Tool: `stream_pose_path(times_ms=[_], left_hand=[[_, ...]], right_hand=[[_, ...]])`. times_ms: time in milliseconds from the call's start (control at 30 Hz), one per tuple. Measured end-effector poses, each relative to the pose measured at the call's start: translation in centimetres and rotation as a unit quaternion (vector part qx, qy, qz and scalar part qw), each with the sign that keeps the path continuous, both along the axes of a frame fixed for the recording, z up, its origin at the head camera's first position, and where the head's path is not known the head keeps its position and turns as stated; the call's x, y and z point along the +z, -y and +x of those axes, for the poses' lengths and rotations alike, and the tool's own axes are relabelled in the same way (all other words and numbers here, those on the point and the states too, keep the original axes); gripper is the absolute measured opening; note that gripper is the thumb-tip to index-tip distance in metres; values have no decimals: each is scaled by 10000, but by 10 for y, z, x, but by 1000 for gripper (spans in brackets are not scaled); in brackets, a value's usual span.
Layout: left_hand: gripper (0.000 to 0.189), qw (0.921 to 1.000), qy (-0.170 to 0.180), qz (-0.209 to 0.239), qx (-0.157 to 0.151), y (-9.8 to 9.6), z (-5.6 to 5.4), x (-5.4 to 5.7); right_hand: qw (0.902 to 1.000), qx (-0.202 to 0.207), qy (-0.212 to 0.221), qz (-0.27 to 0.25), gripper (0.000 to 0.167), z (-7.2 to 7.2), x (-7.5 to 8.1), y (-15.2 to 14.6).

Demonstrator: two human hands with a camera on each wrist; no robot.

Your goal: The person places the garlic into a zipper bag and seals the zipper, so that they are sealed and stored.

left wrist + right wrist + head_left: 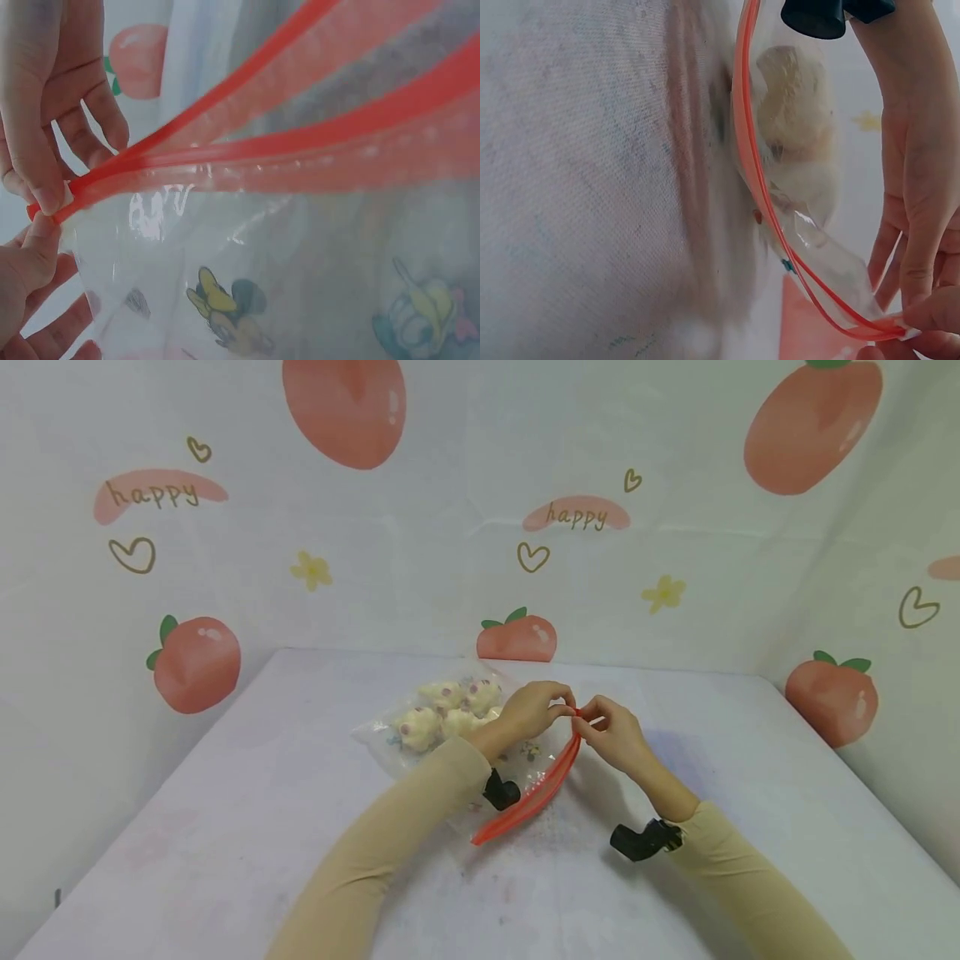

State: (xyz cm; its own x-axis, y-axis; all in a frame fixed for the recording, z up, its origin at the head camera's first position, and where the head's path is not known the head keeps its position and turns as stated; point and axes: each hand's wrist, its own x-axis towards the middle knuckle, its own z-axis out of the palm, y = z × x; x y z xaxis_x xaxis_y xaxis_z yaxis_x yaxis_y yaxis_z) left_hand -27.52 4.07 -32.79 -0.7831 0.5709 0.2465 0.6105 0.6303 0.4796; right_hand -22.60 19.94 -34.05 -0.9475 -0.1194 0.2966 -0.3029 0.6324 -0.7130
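A clear zip bag (378,735) with red zip edging (542,795) stands tilted on the table. Several cream, lumpy pieces with purple spots (418,728) lie inside it. My left hand (531,710) pinches the red edging at the far end of the bag's mouth. Fingertips to fingertips with it, my right hand (615,739) pinches the same corner from the right. In the left wrist view, the two red strips (322,135) meet at the pinched corner and spread apart away from it. Cartoon prints (229,311) show on the bag's plastic.
The white table (247,827) carries faint purple and pink stains. Behind it hangs a white backdrop (435,585) with printed peaches, hearts and "happy" lettering. A black wrist camera (501,790) on the left wrist hangs close to the bag; another (645,841) sits on the right wrist.
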Motion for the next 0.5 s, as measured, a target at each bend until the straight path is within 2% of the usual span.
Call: stream_pose_path(times_ms=[167, 500], left_hand=[[12, 10000, 45, -25, 79, -1, 3, 2], [12, 9999, -13, -12, 119, -2, 2, 0]], right_hand=[[9998, -45, -157, 150, 11, 1, 1, -1], [9998, -21, -130, 178, 13, 2, 1, -2]])
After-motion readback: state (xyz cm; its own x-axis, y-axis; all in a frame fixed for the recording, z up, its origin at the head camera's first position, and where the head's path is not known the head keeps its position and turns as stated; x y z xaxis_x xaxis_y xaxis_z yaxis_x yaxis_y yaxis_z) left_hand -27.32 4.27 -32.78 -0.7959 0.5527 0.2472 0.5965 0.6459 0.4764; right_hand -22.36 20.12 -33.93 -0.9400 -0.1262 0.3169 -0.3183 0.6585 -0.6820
